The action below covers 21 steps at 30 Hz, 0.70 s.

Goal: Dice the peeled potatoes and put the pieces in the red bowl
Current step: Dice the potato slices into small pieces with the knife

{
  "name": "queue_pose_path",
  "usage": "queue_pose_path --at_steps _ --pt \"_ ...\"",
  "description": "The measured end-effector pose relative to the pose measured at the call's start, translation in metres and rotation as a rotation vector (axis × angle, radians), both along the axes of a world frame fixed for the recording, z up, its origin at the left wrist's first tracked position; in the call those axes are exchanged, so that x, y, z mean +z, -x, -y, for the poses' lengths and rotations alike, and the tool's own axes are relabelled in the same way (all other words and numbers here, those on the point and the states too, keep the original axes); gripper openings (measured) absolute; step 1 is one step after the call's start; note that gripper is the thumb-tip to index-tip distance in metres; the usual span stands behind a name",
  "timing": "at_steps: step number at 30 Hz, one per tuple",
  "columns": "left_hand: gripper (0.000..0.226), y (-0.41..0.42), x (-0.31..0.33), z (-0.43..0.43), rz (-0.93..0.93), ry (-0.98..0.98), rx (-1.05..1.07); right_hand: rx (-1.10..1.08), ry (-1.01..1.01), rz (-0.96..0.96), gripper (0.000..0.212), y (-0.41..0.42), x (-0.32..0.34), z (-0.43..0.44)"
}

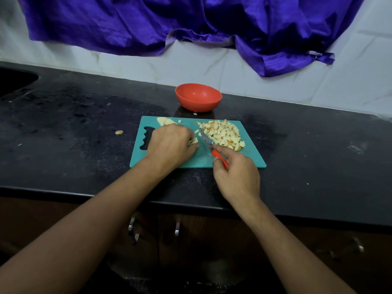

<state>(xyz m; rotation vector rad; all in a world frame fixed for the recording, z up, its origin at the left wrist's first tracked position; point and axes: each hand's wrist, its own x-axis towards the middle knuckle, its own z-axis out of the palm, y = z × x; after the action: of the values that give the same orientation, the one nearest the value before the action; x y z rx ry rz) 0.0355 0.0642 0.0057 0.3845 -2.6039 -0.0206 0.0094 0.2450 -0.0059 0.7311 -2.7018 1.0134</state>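
Observation:
A teal cutting board (250, 153) lies on the black counter. My left hand (169, 145) curls over potato strips (193, 141) at the board's middle, holding them down. My right hand (235, 172) grips the red handle of a small knife (206, 142), whose blade rests on the board just right of the strips. A pile of diced potato (223, 133) covers the board's right part. Potato slices (164, 120) lie at the board's far left corner. The red bowl (198, 97) stands behind the board and looks empty.
One potato scrap (119, 132) lies on the counter (74, 124) left of the board, and a small piece (195, 113) sits in front of the bowl. A dark sink (12, 81) is at far left. Purple cloth (191, 24) hangs on the tiled wall.

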Motion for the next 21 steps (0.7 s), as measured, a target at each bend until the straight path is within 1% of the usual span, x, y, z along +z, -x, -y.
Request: queue_pose_path --at_steps 4,10,16,21 --pt "0.027 -0.006 -0.004 0.008 -0.024 -0.039 -0.056 0.023 0.001 -0.003 0.04 0.0 -0.002 -0.001" --pt "0.023 -0.01 -0.004 0.019 -0.065 -0.175 -0.142 0.065 -0.003 -0.049 0.042 -0.001 -0.001 0.0" --pt "0.023 -0.008 -0.006 0.023 -0.067 -0.192 -0.159 0.106 -0.116 -0.169 0.043 -0.008 0.001 0.005" --pt "0.023 -0.007 -0.008 0.025 -0.078 -0.191 -0.158 0.09 -0.196 -0.182 0.046 -0.009 0.004 0.018"
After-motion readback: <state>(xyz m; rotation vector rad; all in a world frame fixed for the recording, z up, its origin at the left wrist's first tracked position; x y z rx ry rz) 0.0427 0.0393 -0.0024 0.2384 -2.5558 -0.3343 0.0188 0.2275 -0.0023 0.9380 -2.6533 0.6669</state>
